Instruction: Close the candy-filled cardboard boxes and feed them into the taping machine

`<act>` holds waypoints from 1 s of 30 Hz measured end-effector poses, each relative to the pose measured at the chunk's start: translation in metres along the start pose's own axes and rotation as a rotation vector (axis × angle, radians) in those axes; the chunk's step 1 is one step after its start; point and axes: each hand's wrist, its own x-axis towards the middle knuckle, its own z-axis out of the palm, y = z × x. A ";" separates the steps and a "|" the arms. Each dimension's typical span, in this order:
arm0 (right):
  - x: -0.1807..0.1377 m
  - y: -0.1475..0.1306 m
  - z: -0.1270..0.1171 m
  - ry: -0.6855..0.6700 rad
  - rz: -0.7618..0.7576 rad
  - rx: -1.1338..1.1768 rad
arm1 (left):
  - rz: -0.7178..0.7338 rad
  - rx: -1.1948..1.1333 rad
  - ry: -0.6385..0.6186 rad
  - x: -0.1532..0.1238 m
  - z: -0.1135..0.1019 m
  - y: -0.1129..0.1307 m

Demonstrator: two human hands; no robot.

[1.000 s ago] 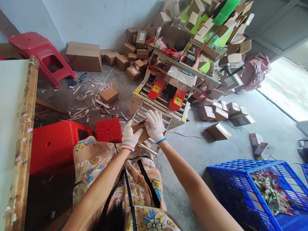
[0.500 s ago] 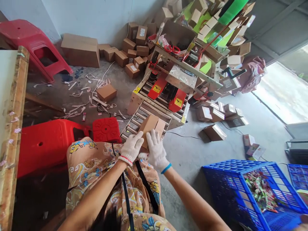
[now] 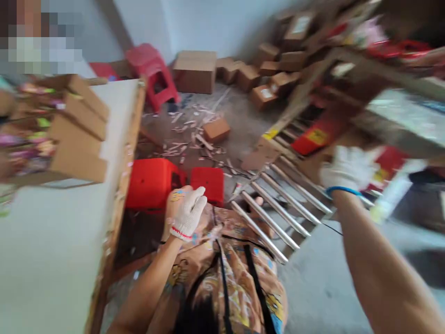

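Metal rollers (image 3: 270, 221) lead to a brown carton (image 3: 315, 166) beneath the right grip (image 3: 348, 168)

Rollers (image 3: 270, 220), 4 o'clock: bare metal, smooth, glossy. Large stool (image 3: 148, 183), 9 o'clock: red plastic, smooth. Tabletop (image 3: 59, 246), 8 o'clock: pale, smooth; edging (image 3: 117, 199), rough-looking wood. Large carton (image 3: 196, 72), 11 o'clock: brown cardboard, matt. Gloves (image 3: 184, 223), left hand (image 3: 189, 211) (7 o'clock), right hand (image 3: 344, 169) (3 o'clock): white knitted cloth, matt. Garment (image 3: 238, 280), 6 o'clock: printed cloth.
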 end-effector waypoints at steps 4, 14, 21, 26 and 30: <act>-0.060 -0.029 0.044 -0.006 -0.022 0.220 | -0.017 0.459 0.604 -0.009 -0.137 0.007; -0.191 -0.089 0.046 -0.362 -0.029 0.534 | -0.384 0.921 0.591 0.068 -0.336 0.015; -0.209 -0.094 0.015 -0.421 0.032 0.552 | -0.452 1.005 0.446 0.054 -0.384 0.026; -0.234 -0.164 -0.008 -0.483 -0.092 0.723 | -0.538 1.040 0.546 -0.040 -0.369 0.075; -0.270 -0.280 -0.054 -0.516 -0.432 1.049 | -0.480 0.934 0.436 -0.116 -0.303 0.098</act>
